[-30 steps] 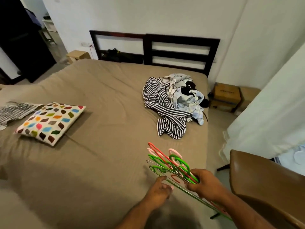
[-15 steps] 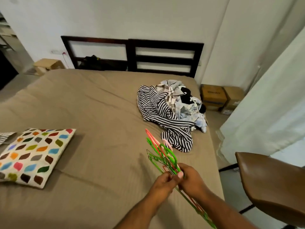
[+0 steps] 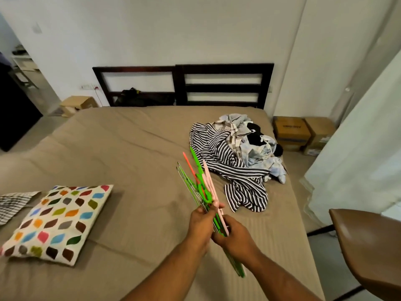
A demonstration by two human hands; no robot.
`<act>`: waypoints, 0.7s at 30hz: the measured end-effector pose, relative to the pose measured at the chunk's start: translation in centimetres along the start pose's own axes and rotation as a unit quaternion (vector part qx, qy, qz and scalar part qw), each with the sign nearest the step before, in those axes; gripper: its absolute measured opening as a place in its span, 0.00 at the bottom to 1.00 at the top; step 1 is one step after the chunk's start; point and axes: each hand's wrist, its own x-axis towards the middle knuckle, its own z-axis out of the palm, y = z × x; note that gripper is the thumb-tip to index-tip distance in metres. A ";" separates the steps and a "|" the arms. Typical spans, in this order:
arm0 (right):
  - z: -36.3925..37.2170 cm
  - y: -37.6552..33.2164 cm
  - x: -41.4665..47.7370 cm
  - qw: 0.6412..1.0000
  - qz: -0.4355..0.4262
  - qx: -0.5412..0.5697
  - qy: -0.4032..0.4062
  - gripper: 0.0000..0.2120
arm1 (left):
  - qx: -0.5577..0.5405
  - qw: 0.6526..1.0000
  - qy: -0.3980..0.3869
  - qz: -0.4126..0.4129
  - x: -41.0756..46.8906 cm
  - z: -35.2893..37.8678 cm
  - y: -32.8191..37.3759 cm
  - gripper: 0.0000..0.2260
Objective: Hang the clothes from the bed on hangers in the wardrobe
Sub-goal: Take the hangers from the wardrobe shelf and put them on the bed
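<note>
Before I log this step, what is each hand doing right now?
Left hand: grips the hangers.
Right hand: grips the same hangers lower down.

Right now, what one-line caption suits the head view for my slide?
Left hand and right hand grip a bundle of hangers over the bed; the pile of clothes lies beyond them.
</note>
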 end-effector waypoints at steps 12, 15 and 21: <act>14.1 -5.8 11.0 0.989 0.043 -0.053 0.129 0.10 | 0.081 0.980 -0.178 -0.037 15.5 -13.9 5.1 0.07; 15.6 -6.4 16.6 0.983 0.068 -0.111 0.133 0.10 | 0.188 0.970 -0.149 0.027 19.8 -18.2 5.8 0.02; 16.1 -7.0 30.0 0.928 0.070 -0.351 0.106 0.25 | 0.277 0.951 -0.082 0.109 23.9 -26.7 3.5 0.05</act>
